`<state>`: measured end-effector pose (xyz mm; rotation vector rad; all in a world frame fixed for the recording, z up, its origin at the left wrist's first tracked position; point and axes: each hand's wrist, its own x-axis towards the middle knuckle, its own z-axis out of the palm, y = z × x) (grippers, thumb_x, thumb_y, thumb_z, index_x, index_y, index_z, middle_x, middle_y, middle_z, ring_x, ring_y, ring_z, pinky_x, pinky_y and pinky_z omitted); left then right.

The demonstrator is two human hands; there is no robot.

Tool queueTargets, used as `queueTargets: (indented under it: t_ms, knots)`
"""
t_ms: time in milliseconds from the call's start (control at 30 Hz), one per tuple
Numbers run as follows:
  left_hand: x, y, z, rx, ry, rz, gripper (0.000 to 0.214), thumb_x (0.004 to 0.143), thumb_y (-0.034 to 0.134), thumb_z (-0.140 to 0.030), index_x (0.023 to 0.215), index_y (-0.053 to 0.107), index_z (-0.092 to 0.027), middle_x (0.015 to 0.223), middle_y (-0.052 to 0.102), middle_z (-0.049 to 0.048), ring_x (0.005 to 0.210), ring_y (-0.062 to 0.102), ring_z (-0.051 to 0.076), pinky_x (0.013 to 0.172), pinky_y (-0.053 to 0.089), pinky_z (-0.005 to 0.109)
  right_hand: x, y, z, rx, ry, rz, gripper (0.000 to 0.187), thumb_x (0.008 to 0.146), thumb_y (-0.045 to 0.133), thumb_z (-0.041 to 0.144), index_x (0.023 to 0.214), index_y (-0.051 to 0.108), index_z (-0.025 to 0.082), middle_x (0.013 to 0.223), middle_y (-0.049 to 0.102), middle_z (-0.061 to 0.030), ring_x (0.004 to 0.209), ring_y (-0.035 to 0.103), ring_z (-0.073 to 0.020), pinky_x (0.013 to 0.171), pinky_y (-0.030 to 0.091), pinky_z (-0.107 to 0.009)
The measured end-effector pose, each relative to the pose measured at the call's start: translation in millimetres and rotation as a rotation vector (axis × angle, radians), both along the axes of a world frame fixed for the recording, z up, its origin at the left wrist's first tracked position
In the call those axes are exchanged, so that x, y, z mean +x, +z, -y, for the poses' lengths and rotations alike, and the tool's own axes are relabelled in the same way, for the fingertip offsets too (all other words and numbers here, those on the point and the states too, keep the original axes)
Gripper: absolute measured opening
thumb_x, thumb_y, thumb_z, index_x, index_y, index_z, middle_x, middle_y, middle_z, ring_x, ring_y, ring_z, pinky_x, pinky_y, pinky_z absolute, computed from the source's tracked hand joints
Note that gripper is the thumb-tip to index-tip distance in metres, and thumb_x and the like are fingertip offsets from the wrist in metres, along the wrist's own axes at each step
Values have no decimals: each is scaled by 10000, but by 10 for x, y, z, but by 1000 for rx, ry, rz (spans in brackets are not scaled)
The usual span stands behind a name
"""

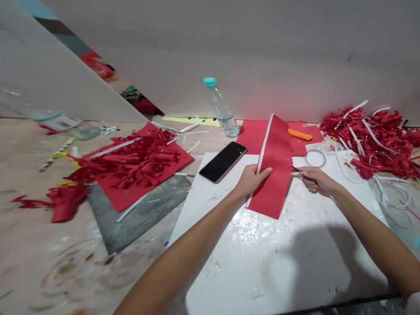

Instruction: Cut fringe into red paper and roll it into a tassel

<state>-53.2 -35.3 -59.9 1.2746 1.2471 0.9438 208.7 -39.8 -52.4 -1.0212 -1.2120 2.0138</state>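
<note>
Before me, my left hand (251,178) grips a folded-looking sheet of red paper (274,188) by its left side, thumb on top. A white strip (265,144) runs along that side of the sheet. My right hand (316,180) is closed around scissors (298,169), whose dark blades meet the paper's right edge about halfway up. Above the blades that edge looks uneven, with small cuts. The scissors' handles are mostly hidden by my fingers. A black phone (223,162) lies left of the paper, near my left hand.
A white board (223,262) lies under my hands. Behind stand a clear bottle (226,116) and an orange cutter (300,134) on red sheets. A tape ring (315,158) lies right. Fringed red paper piles up left (141,162) and right (393,135). Another bottle (62,122) is far left.
</note>
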Motion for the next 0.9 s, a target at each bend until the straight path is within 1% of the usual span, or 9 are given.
queueTargets:
  t_ms: [200, 267, 333, 400, 467, 567, 667, 800, 900]
  knots:
    - [-13, -41, -53, -17, -52, 21, 436, 733, 713, -539, 786, 701, -107, 758, 730, 97, 666, 672, 226, 563, 499, 282, -19, -3, -20, -5, 44, 41, 469, 863, 616, 488, 1163, 578, 129, 511, 181, 128, 433, 95, -59, 399, 88, -209]
    - [-14, -63, -60, 9, -50, -8, 429, 741, 706, -535, 756, 693, -106, 731, 721, 92, 640, 657, 213, 547, 480, 271, -55, 13, -19, 11, 44, 69, 412, 850, 633, 491, 1062, 587, 142, 518, 190, 124, 431, 116, -58, 397, 90, -210]
    - [-13, -76, -58, 43, -43, -49, 428, 746, 699, -532, 703, 671, -107, 686, 702, 80, 604, 634, 196, 524, 455, 258, -99, 44, -17, 34, 52, 107, 345, 851, 628, 501, 889, 569, 163, 523, 218, 114, 427, 143, -55, 390, 96, -212]
    - [-10, -76, -48, 68, -38, -75, 431, 751, 693, -531, 667, 649, -111, 653, 682, 65, 586, 615, 183, 512, 437, 248, -140, 84, -13, 46, 60, 144, 367, 860, 610, 515, 748, 498, 184, 521, 249, 103, 424, 166, -52, 384, 104, -212]
    - [-4, -67, -36, 71, -38, -75, 432, 753, 690, -534, 672, 645, -112, 651, 676, 59, 589, 610, 179, 511, 434, 246, -166, 118, -2, 43, 54, 174, 400, 861, 603, 523, 697, 443, 195, 518, 264, 99, 423, 173, -49, 382, 111, -210]
    - [9, -47, -20, 47, -45, -50, 433, 744, 694, -536, 729, 675, -104, 685, 691, 73, 614, 625, 196, 524, 452, 259, -170, 134, 23, 33, 24, 184, 396, 851, 610, 524, 709, 442, 195, 522, 252, 104, 426, 160, -47, 383, 106, -209]
    - [21, -26, 0, 40, -36, -41, 439, 722, 712, -532, 744, 695, -94, 676, 693, 84, 621, 637, 212, 528, 468, 271, -142, 104, 44, 16, 4, 137, 357, 855, 616, 495, 753, 452, 195, 527, 227, 110, 432, 137, -47, 393, 82, -212]
    - [30, 11, 41, -20, -48, -6, 448, 715, 719, -541, 776, 701, -98, 713, 713, 94, 645, 663, 229, 513, 483, 268, -103, 65, 46, 0, 8, 88, 320, 872, 596, 472, 791, 467, 191, 520, 211, 116, 434, 106, -47, 400, 63, -214]
    - [34, 27, 64, -55, -52, 7, 444, 720, 720, -548, 796, 699, -111, 771, 733, 94, 674, 682, 236, 523, 504, 268, -97, 64, 45, 11, 13, 91, 314, 867, 600, 469, 810, 491, 180, 524, 214, 115, 430, 120, -49, 399, 75, -213]
